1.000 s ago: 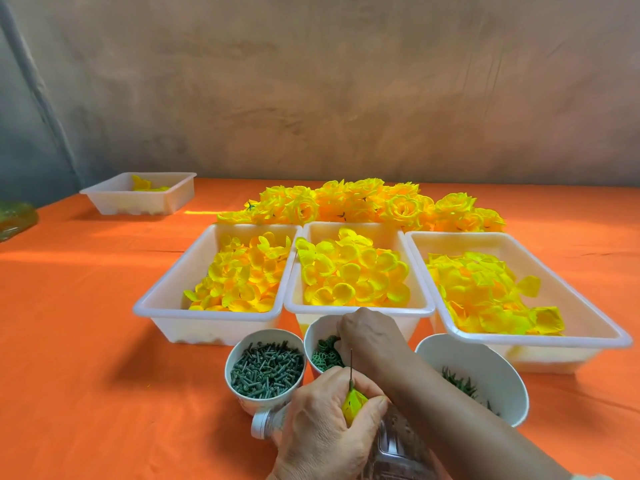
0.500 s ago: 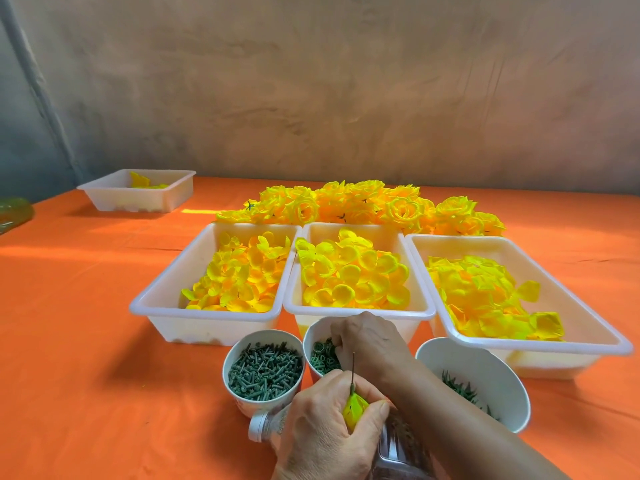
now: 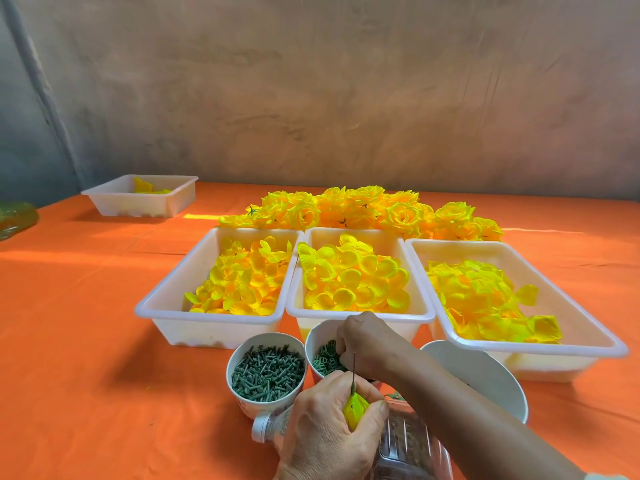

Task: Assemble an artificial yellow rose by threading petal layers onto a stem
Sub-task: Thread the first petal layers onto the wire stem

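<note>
Nothing here that I can read.
The bottle [image 3: 410,441] beside my left hand [image 3: 329,431] bears pale marks near its neck, too blurred to make out.

Mottled grey-brown plaster wall [image 3: 346,81] behind an orange-covered table [image 3: 69,341], sunlit streaks [image 3: 204,216] across it.

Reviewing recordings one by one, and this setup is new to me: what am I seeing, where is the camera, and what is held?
No machine: a person's two bare hands, filmed by one head-worn camera looking down. On the orange table stand three white trays of yellow petals, finished roses behind them, and cups of green parts in front. The left hand grips a yellow bud on a thin stem; the right hand reaches into the middle cup.
</note>
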### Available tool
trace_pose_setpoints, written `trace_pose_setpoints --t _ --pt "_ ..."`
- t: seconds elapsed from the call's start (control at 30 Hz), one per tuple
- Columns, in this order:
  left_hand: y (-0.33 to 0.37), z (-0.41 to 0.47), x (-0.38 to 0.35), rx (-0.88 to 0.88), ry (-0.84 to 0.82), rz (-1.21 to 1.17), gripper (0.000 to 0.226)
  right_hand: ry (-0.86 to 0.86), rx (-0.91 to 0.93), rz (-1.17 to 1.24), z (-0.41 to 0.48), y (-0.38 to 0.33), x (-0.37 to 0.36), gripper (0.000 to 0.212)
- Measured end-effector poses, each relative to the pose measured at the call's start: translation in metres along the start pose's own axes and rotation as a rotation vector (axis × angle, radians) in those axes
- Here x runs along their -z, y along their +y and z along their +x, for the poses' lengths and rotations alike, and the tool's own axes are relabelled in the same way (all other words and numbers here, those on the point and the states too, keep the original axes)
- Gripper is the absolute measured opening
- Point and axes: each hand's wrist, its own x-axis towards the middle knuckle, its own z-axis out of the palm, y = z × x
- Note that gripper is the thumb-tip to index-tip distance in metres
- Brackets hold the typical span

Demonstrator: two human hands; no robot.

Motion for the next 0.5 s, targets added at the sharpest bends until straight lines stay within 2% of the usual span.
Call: trace_pose_setpoints --t 0.1,0.23,0.5 --pt "0.000 0.000 -0.001 -0.008 0.012 -0.001 0.008 0.078 0.016 0.077 -0.005 -0.001 0.004 0.018" --pt "0.002 0.000 -0.001 -0.004 0.009 -0.003 0.008 0.205 -0.020 0.309 -0.012 0.002 0.010 0.017" --pt "0.005 -0.002 0.000 -0.035 0.005 0.001 0.009 0.182 -0.087 0.634 -0.020 0.010 0.009 0.010"
